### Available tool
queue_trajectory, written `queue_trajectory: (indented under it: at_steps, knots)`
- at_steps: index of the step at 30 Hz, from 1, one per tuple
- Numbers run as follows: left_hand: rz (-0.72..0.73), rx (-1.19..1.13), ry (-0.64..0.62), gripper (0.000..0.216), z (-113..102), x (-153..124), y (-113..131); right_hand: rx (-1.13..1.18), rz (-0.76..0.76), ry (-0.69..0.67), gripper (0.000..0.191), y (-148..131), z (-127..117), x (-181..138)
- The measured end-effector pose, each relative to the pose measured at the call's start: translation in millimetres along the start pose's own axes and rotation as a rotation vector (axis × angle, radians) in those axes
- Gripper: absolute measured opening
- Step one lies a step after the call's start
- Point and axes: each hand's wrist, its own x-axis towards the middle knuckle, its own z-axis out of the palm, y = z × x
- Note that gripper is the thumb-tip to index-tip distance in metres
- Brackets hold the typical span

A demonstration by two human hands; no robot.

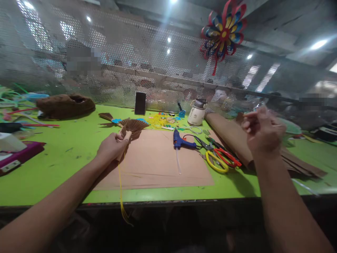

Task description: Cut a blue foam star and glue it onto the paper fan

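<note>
Bright overhead lamps flare; edges bend, raised right hand (pixel 259 131) blurred.

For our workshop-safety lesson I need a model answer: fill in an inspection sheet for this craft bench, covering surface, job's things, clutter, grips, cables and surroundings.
Surface: green table with a brown card sheet on it.
Job's things: brown pleated fan; a yellow strand runs from near it over the table's edge.
Clutter: glue gun, scissors, scraps, phone.
Grips: left hand shut on the fan's stem; right hand raised, fingers curled, contents unclear.
Cables: black cord by the glue gun.
Surroundings: mesh screen behind; pinwheel hanging above.
</note>
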Motion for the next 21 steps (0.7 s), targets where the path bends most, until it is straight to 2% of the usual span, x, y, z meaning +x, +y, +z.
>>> queue_trajectory:
  at_steps: [3,6,12,15,17,21]
  knots:
    - [0.006,-0.012,-0.009,0.026,0,0,-1,-0.044,0.019,-0.008,0.031,1,10,-12]
    - [0.004,-0.027,-0.004,0.025,0,1,-1,-0.099,0.075,-0.098,0.03,6,18,-24]
    - [0.02,-0.123,0.049,0.026,-3,-3,3,-0.245,0.226,-0.295,0.03,30,9,-38]
    - [0.034,-0.248,0.131,0.028,-6,-5,3,-0.321,0.316,-0.379,0.032,42,3,-40]
    - [0.021,-0.429,0.207,0.028,-7,-5,1,-0.36,0.37,-0.414,0.034,51,2,-39]
    - [-0.022,-0.567,0.245,0.027,-7,-2,-4,-0.401,0.4,-0.447,0.041,71,9,-36]
